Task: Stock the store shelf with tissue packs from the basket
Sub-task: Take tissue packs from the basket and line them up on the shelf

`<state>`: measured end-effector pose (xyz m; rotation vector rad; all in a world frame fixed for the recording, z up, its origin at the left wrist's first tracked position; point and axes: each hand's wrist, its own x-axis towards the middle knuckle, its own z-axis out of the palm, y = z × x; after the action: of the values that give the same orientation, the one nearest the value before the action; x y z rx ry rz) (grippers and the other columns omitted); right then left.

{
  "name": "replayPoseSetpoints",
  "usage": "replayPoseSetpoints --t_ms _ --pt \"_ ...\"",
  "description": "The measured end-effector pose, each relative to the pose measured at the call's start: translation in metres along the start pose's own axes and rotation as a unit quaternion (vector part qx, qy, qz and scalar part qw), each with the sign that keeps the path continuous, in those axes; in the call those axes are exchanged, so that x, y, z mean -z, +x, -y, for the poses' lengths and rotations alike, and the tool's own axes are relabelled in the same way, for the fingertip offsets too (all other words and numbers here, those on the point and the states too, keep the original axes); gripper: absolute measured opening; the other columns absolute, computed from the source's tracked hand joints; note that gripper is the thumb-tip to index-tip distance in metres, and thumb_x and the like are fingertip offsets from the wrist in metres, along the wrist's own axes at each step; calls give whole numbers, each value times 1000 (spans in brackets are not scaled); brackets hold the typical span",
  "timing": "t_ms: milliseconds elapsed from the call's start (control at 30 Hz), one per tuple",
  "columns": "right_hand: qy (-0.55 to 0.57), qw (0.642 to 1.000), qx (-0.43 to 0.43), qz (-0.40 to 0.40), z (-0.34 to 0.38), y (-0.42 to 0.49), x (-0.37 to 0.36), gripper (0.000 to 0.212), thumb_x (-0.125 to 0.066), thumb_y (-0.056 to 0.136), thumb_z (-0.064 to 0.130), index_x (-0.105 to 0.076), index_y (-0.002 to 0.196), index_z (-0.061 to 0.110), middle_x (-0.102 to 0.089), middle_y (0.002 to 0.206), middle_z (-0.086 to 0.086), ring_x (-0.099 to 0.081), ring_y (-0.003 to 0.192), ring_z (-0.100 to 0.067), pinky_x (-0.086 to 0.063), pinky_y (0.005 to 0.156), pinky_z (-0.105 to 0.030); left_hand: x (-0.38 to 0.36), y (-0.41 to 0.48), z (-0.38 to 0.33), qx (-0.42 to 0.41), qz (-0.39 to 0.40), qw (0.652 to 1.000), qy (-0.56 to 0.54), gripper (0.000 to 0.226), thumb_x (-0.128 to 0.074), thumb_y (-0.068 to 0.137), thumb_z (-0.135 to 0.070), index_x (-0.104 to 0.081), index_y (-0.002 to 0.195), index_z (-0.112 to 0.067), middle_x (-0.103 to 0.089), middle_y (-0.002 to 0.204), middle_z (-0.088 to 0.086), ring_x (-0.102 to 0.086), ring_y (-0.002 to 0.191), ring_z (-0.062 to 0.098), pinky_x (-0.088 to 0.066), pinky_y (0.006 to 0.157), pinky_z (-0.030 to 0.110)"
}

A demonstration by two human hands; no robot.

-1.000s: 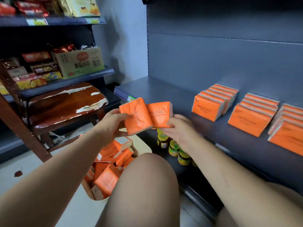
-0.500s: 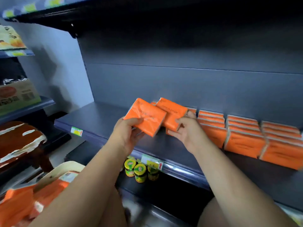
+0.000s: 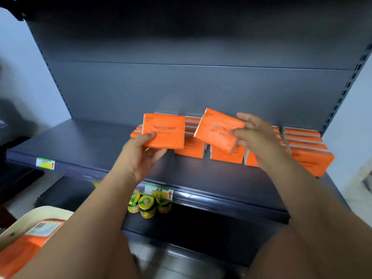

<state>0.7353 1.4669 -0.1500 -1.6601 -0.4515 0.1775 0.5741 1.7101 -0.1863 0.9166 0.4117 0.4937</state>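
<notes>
Both hands are up at the shelf (image 3: 90, 141), each with one orange tissue pack. The left hand (image 3: 141, 156) grips the left pack (image 3: 164, 130) at its lower corner, thumb pressed on the printed front and fingers curled underneath. That pack faces outward, nearly upright, and hangs just above the shelf in front of the left end of the stocked rows (image 3: 308, 150). The right hand (image 3: 255, 137) pinches the right pack (image 3: 218, 129) along its right edge, thumb on the front, fingers wrapped over the top and behind. This pack is tilted, its left corner raised, and sits in the air above the middle rows; I cannot tell whether its lower edge touches them. The two held packs are close but apart.

The rows stand on edge against the back panel (image 3: 181, 87), filling the right part of the shelf, with the left part bare. Price tags (image 3: 159, 193) are clipped to the shelf's front rail. On the lower shelf, below the left forearm, stand small jars (image 3: 148, 206) with yellow-green labels. Down at the left, the basket (image 3: 40, 213) holds more packs (image 3: 22, 252), partly hidden by the left arm.
</notes>
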Motion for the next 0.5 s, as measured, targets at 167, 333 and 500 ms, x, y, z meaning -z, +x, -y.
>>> replayPoseSetpoints --t_ms 167,333,500 --pt "-82 997 -6 14 -6 -2 25 34 -72 86 -4 -71 111 19 -53 74 -6 -64 48 -3 -47 79 -37 -8 8 14 8 31 999 33 38 -54 92 2 -57 125 -17 -66 135 16 -61 129 35 -61 89 44" --pt "-177 984 15 11 -30 0 30 36 -76 87 12 -72 121 20 -64 59 15 -63 61 1 -49 71 -26 -14 7 19 29 9 999 15 31 -60 96 -9 -56 124 -20 -70 130 11 -67 121 30 -62 87 42" --pt "-268 962 41 24 -49 -7 29 39 -78 87 18 -69 122 32 -71 82 6 -68 73 -6 -41 61 -12 -18 7 22 38 0 999 13 29 -62 96 -11 -56 122 -21 -71 128 8 -69 116 29 -62 86 42"
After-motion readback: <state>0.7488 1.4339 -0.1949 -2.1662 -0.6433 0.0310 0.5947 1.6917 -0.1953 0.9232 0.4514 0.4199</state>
